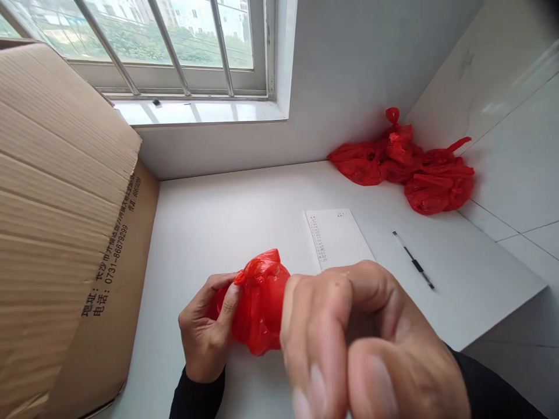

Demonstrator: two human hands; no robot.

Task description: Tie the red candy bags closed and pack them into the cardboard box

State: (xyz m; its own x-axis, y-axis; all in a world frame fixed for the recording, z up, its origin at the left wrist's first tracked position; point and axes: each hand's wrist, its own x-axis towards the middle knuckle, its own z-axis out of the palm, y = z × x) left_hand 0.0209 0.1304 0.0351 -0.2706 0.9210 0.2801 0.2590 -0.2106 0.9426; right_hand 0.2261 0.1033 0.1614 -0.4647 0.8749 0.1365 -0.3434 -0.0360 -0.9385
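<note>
A red plastic bag [262,308], bunched and knotted near its top, stands on the white table with its contents hidden. From its left side my left hand [207,326] grips the bag, thumb and fingers closed on the plastic by the knot. Raised close to the camera, my right hand [362,331] covers part of the bag's right side from view. Its fingers are curled and the thumb is brought against them; whatever they may hold is hidden at the lower frame edge.
A large cardboard box [56,233] stands along the left. Beyond my right hand lie a white notebook [338,238] and a black-gripped pen [413,259]. Several red plastic bags [406,163] are heaped in the back right corner by the wall. A barred window [174,46] is behind.
</note>
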